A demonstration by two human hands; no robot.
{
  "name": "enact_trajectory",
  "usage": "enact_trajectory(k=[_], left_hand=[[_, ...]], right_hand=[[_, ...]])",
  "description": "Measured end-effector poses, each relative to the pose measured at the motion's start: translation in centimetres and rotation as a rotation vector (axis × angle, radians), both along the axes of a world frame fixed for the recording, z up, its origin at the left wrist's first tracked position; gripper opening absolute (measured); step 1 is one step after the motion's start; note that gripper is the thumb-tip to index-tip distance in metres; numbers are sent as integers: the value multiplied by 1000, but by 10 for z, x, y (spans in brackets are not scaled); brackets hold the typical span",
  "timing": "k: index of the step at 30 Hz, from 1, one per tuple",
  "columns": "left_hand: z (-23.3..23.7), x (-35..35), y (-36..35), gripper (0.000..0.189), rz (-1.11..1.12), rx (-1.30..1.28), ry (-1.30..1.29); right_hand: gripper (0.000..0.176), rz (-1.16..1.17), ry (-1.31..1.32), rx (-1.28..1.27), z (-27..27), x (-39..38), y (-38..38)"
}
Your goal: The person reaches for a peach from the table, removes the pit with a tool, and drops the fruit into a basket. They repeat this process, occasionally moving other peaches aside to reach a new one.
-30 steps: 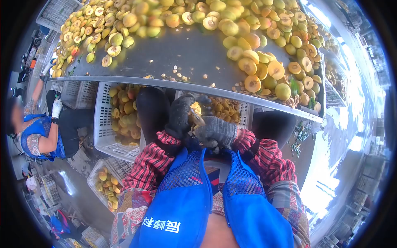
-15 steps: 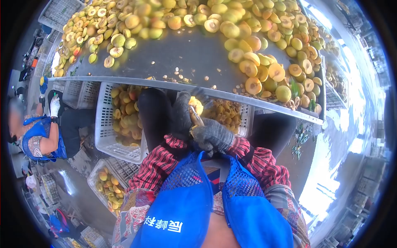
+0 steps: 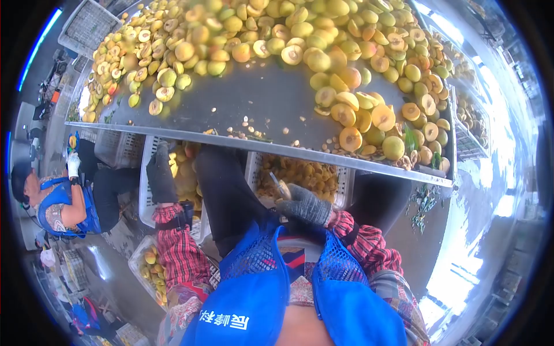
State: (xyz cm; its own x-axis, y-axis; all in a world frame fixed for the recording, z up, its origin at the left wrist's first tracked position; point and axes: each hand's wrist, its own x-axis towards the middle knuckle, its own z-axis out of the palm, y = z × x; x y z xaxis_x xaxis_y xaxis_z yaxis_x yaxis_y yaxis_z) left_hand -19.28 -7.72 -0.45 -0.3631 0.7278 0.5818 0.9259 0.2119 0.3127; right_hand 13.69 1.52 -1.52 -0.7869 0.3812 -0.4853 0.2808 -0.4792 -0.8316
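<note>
The right hand (image 3: 309, 207) grips a tool (image 3: 283, 188) low down, leaving its metal tip free, while the left hand (image 3: 161, 177), its grasp unclear, is at the fruit (image 3: 187, 175) crate (image 3: 146, 200).

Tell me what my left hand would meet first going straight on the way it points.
Probably the table's metal edge, just beyond your left hand in this view. Depth is unclear; if the hand is low enough, it may pass underneath instead.
</note>
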Motion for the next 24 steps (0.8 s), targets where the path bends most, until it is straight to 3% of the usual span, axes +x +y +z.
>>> enact_trajectory(k=[2, 3, 5, 7, 9, 11, 13, 14, 16, 21, 24], left_hand=[[24, -6, 22, 32, 100, -76, -715], [32, -2, 41, 32, 93, -73, -710], [43, 14, 95, 25, -258, -20, -922], [4, -1, 164, 21, -400, -69, -1479], [7, 25, 237, 24, -521, -278, -73], [-2, 58, 294, 31, -456, -417, -245], [-48, 80, 341, 36, -372, -73, -92], [-45, 95, 350, 36, -380, -67, -92], [-28, 121, 356, 42, -150, -323, -391], [-11, 112, 343, 49, -252, -513, -606], [7, 115, 309, 43, -319, -398, -1118]], right_hand=[[32, -7, 21, 32, -20, 2, -4], [32, -6, 34, 62, -22, 1, -2], [31, 17, 1, 90, -23, 4, 1], [31, 16, 2, 173, -32, 7, 2], [32, -9, -37, 146, -31, 13, 7], [35, 3, -129, 152, -18, 21, 16], [39, -19, -141, 177, -28, 28, 18], [40, -25, -153, 231, -33, 33, 19], [43, -29, -163, 300, -26, 40, 26], [42, -87, -72, 167, -42, 48, 24], [43, -32, -90, 127, -28, 45, 29]])
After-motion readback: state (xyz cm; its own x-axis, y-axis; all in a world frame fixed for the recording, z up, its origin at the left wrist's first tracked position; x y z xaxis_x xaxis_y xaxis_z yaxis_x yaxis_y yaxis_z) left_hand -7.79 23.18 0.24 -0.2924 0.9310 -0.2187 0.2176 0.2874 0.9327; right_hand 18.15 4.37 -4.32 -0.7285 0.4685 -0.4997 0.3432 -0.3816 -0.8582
